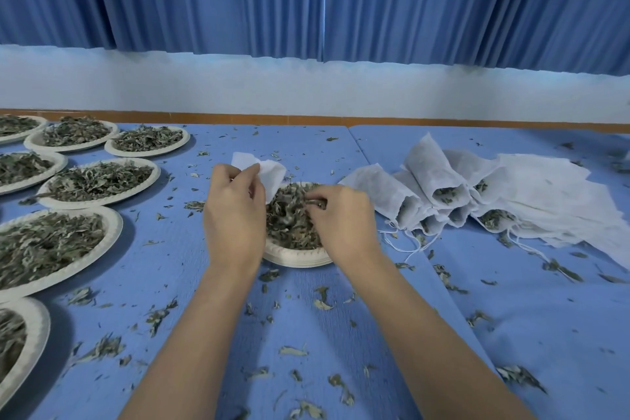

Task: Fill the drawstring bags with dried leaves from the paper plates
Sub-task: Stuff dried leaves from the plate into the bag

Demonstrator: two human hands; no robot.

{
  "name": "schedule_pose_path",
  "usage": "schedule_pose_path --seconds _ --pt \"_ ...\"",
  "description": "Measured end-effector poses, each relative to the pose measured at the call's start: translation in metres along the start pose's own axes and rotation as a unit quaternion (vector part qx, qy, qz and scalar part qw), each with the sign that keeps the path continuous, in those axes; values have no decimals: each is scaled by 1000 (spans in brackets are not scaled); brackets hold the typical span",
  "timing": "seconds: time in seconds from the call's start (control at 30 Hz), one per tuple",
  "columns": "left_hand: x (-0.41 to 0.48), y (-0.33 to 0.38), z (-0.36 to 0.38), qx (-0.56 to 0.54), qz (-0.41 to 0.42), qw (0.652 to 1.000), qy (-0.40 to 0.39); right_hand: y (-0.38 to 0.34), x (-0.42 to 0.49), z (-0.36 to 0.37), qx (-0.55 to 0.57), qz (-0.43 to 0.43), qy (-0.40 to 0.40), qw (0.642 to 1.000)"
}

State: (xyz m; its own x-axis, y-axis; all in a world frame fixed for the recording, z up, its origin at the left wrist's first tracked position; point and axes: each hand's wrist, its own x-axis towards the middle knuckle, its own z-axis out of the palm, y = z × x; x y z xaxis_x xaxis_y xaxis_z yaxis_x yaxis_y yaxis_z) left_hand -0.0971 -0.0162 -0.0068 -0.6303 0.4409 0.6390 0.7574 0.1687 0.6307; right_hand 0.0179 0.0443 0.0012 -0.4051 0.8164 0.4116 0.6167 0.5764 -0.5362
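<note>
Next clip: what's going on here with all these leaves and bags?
A person's left hand holds a white drawstring bag over the centre paper plate, while the right hand pinches dried leaves from it. Filled bags lie piled to the right. More full plates wait on the left.

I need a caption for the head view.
Left hand holds a white bag; right hand pinches dried leaves from the plate.

Plates point(99, 181) left — filled bags point(439, 194) right
</note>
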Motion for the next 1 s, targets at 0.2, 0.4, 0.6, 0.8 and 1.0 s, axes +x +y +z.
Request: schedule_pose_path --seconds 0.2,0.4,0.6,0.8,1.0 --pt "-3 1 4 25 9 999 -41 7 6 -20 295 74 36 952" --pt "-3 5 5 42 -5 998 -45 11 9 -24 450 60 -47 890" --pt "2 6 8 -34 -41 997 -53 17 9 -19 478 73 -119 867" --pt "8 16 6 -171 -98 975 -106 15 7 -12 375 47 -73 923" --pt "3 23 8 -266 -164 941 -133 11 4 -6 259 -3 -4 966"
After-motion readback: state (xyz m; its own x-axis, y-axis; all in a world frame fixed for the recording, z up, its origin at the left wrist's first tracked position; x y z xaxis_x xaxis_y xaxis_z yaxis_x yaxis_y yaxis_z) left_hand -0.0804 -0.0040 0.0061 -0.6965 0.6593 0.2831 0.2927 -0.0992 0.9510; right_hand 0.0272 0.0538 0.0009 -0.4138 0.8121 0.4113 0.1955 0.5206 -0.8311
